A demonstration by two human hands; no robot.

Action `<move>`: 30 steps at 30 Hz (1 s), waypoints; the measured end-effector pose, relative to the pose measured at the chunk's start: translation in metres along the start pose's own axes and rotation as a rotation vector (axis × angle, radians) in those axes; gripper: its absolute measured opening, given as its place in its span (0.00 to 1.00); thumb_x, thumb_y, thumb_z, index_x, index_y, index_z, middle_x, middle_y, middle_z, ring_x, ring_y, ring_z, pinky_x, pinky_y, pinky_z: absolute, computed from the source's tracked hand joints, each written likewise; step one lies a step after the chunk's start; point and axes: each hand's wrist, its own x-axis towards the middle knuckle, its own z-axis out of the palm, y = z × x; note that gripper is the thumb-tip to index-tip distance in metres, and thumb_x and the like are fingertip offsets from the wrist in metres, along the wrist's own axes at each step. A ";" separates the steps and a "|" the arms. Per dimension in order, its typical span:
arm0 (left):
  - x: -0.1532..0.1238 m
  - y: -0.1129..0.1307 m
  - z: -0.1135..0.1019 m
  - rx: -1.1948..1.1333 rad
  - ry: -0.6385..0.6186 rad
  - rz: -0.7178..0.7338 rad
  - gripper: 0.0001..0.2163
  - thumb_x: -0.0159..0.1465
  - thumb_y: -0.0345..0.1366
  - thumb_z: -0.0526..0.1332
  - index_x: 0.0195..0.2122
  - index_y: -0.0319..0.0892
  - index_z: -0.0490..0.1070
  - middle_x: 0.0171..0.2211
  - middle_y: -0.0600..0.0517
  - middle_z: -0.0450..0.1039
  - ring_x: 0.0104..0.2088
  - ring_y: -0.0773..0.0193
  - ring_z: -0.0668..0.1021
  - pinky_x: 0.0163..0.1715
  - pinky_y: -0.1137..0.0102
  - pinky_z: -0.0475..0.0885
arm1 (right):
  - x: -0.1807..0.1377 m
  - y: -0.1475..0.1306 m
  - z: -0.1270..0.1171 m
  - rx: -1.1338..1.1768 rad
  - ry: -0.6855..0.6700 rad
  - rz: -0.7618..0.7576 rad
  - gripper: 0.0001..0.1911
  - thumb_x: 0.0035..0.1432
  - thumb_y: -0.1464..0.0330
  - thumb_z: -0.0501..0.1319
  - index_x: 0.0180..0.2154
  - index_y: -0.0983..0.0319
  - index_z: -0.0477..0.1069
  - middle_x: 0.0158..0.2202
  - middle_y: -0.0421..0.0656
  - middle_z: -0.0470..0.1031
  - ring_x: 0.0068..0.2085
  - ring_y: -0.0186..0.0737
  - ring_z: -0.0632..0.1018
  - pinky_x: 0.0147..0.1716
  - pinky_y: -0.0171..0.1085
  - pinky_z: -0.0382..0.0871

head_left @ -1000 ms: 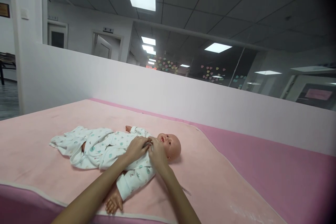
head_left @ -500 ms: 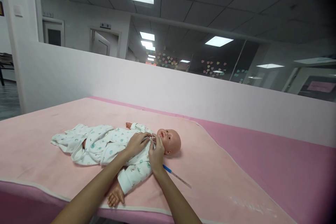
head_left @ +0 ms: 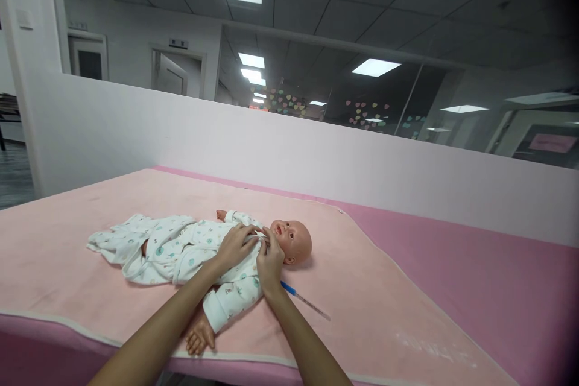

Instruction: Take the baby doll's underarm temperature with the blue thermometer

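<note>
A baby doll (head_left: 293, 240) lies on its back on a pale pink blanket (head_left: 362, 307), head to the right. It wears a white printed romper (head_left: 181, 250). My left hand (head_left: 235, 245) rests on the doll's chest, fingers pinching the romper's collar. My right hand (head_left: 270, 260) pinches the same collar just under the doll's chin. Both hands meet at the neckline. One bare doll hand (head_left: 198, 338) sticks out of a sleeve near the blanket's front edge.
A thin thermometer with a blue end (head_left: 304, 300) lies on the blanket right of my right wrist. The blanket covers a darker pink mattress (head_left: 497, 289). A low white partition wall (head_left: 316, 163) runs behind the bed.
The view has tilted down a little and the thermometer has come into sight beside my right wrist. Both hands stay pinched at the doll's collar, barely shifted.
</note>
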 end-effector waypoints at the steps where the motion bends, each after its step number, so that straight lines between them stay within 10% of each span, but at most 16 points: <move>1: 0.000 -0.001 0.000 -0.009 0.000 0.001 0.10 0.62 0.37 0.53 0.43 0.47 0.68 0.36 0.52 0.72 0.40 0.60 0.70 0.40 0.66 0.64 | 0.000 -0.001 0.000 0.013 0.001 0.018 0.17 0.55 0.73 0.50 0.45 0.63 0.68 0.43 0.47 0.74 0.43 0.41 0.75 0.42 0.39 0.69; 30: 0.002 -0.003 -0.003 -0.252 0.019 -0.005 0.11 0.60 0.35 0.55 0.43 0.47 0.71 0.38 0.53 0.74 0.40 0.62 0.71 0.43 0.66 0.66 | 0.002 -0.003 -0.001 0.104 0.056 0.048 0.13 0.52 0.74 0.51 0.39 0.63 0.68 0.38 0.47 0.73 0.38 0.40 0.75 0.39 0.39 0.69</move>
